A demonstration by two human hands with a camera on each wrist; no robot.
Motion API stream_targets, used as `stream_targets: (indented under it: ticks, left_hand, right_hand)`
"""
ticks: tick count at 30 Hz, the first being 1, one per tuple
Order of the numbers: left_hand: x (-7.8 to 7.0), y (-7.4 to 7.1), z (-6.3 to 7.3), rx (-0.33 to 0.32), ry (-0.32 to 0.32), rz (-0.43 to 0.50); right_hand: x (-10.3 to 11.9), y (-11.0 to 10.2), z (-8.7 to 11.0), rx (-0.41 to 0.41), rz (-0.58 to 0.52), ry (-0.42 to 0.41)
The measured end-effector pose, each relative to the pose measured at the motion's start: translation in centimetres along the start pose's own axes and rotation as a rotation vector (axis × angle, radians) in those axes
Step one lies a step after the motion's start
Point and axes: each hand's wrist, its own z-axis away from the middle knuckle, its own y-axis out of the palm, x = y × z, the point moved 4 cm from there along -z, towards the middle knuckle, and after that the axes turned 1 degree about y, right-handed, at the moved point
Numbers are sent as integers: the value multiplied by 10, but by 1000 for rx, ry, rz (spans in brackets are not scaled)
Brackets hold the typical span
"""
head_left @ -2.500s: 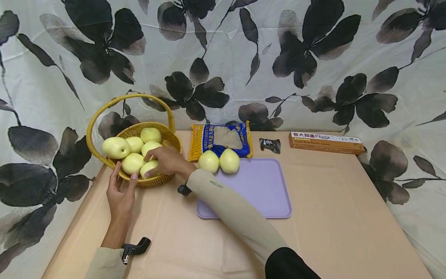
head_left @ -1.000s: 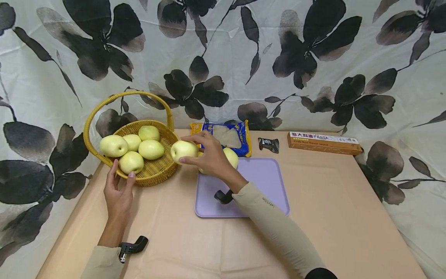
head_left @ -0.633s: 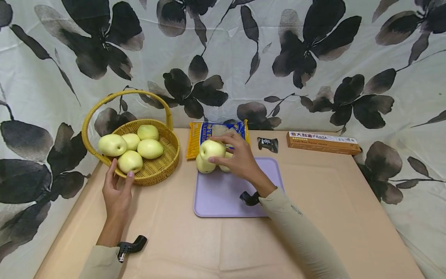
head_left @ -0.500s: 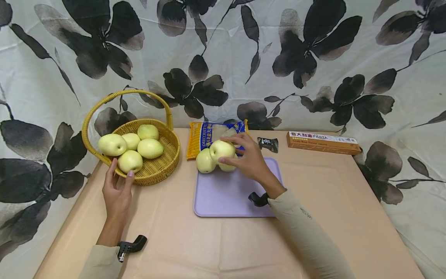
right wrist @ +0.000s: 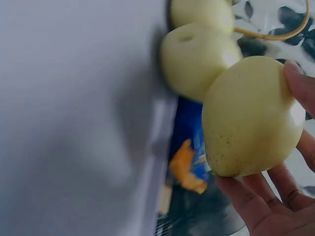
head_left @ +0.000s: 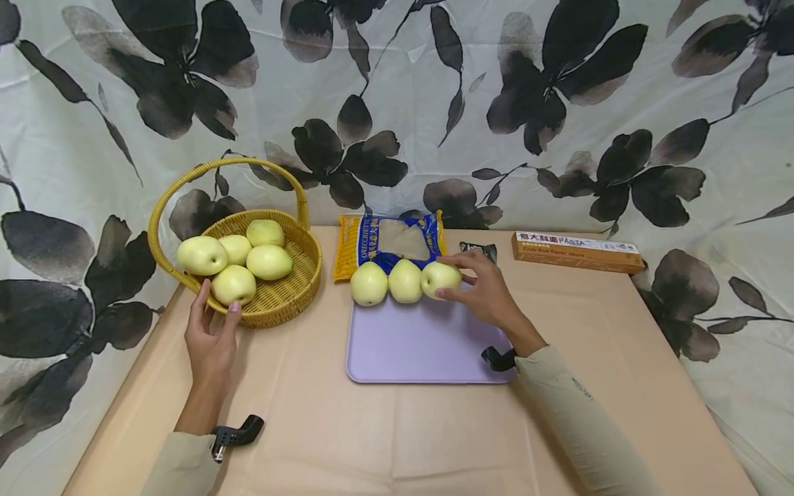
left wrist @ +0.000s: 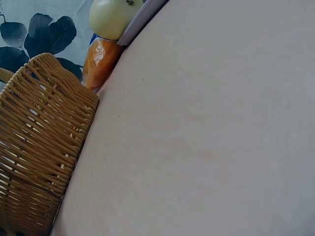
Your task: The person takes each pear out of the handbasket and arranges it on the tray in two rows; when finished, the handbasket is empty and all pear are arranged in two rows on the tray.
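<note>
My right hand (head_left: 484, 289) pinches a pale yellow-green apple (head_left: 439, 278) between thumb and fingertips, over the back of the lilac tray (head_left: 428, 344). Two similar apples (head_left: 405, 281) stand in a row to its left at the tray's back edge. In the right wrist view the held apple (right wrist: 253, 118) shows dark specks near its base; whether it touches the tray cannot be told. Several more apples (head_left: 269, 262) lie in a yellow wicker basket (head_left: 279, 310) with a tall handle. My left hand (head_left: 212, 348) rests against the basket's near left rim, thumb and fingers spread.
Behind the tray lies a blue and yellow pasta bag (head_left: 366, 241). A small black packet (head_left: 480, 249) is partly hidden by the right hand. An orange-brown pasta box (head_left: 577, 256) lies at the back right. Patterned cloth (head_left: 434, 124) hangs behind the table.
The right hand took an apple from the basket's right side and carried it rightward, past the two apples, to the row's right end. The left hand has stayed by the basket.
</note>
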Motion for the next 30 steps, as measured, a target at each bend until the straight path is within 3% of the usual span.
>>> stream_targets:
  ticks: [8,18,25,30]
  left_hand:
    - [0,1,-3,8,17,5]
    - [4,1,-3,7,-3,21]
    - [5,1,-4,5,16,35]
    - [5,1,-5,9,7,55]
  right_hand:
    - [-22,3,-3,46,105,14]
    - [-28,5,2,110,217,-27]
    - [-24,-2,12,28,316,35]
    - [-24,3,15,34,318,82]
